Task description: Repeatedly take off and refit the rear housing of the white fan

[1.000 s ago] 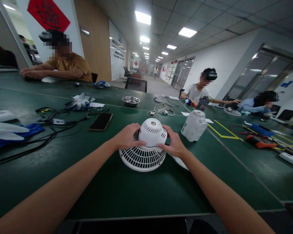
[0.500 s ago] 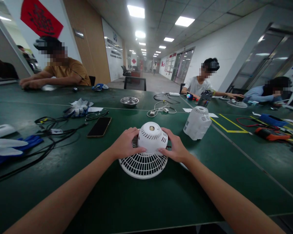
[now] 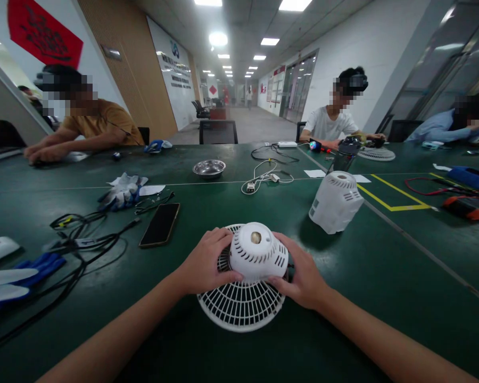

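Grille rim point(image 3: 242, 329) nearer, clear of phone point(image 3: 159, 225)

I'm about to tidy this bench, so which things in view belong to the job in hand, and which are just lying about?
Likely in the job:
white vented fan housing, held by left hand and right hand
white fan grille beneath it
possibly the white plastic casing farther right

Apparently lying about:
smartphone
metal bowl
grey-and-blue work gloves
multimeter
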Action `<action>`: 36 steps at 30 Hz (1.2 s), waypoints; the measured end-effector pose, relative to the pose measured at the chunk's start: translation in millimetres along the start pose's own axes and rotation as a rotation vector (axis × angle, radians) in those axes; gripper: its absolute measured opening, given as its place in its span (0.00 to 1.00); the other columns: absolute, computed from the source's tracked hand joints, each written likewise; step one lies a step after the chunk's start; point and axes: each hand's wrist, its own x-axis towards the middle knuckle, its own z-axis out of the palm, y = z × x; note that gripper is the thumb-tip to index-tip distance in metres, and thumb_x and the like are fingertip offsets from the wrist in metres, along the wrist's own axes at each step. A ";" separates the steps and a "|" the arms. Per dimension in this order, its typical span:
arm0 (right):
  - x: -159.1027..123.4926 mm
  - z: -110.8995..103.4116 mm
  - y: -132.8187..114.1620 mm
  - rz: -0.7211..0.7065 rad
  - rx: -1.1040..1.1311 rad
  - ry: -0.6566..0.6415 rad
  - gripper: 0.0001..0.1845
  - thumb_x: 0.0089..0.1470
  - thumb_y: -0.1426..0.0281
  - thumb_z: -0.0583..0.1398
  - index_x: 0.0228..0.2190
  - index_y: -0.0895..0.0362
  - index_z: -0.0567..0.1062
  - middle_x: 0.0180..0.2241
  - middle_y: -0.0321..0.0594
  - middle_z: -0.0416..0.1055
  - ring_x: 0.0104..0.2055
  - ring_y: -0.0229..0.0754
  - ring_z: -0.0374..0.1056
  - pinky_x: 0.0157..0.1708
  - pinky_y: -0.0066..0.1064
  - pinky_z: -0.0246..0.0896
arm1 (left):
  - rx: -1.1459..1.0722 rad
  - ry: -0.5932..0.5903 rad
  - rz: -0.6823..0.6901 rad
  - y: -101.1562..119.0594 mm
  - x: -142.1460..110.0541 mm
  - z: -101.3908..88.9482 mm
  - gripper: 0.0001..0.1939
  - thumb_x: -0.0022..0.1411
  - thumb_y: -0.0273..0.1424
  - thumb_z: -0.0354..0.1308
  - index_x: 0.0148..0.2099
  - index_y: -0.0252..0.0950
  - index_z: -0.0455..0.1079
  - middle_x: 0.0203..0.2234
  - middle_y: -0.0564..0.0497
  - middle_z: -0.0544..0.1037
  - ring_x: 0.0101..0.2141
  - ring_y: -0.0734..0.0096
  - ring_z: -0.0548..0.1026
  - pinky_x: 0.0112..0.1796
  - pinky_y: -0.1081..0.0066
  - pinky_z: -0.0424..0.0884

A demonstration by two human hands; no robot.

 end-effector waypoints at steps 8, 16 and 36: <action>3.0 -0.1 -7.6 -0.067 -0.042 0.020 0.42 0.54 0.57 0.64 0.66 0.50 0.55 0.56 0.51 0.69 0.54 0.56 0.71 0.51 0.50 0.71 | -0.048 0.006 0.007 -4.2 -6.1 0.7 0.38 0.56 0.58 0.63 0.59 0.37 0.68 0.53 0.40 0.72 0.50 0.50 0.69 0.52 0.50 0.67; 6.1 4.4 -2.4 -0.096 -0.112 0.007 0.46 0.51 0.58 0.67 0.66 0.51 0.55 0.60 0.52 0.67 0.58 0.58 0.69 0.56 0.52 0.68 | -0.021 0.024 -0.002 -5.0 -6.3 3.0 0.47 0.47 0.61 0.67 0.62 0.39 0.66 0.55 0.40 0.71 0.53 0.46 0.69 0.55 0.46 0.65; 27.1 17.1 -3.9 0.058 -0.031 0.124 0.40 0.47 0.45 0.67 0.54 0.55 0.67 0.47 0.47 0.77 0.46 0.56 0.74 0.49 0.49 0.67 | -0.002 0.122 -0.023 -4.2 0.7 3.6 0.32 0.54 0.55 0.64 0.49 0.34 0.73 0.44 0.41 0.74 0.44 0.53 0.72 0.47 0.54 0.69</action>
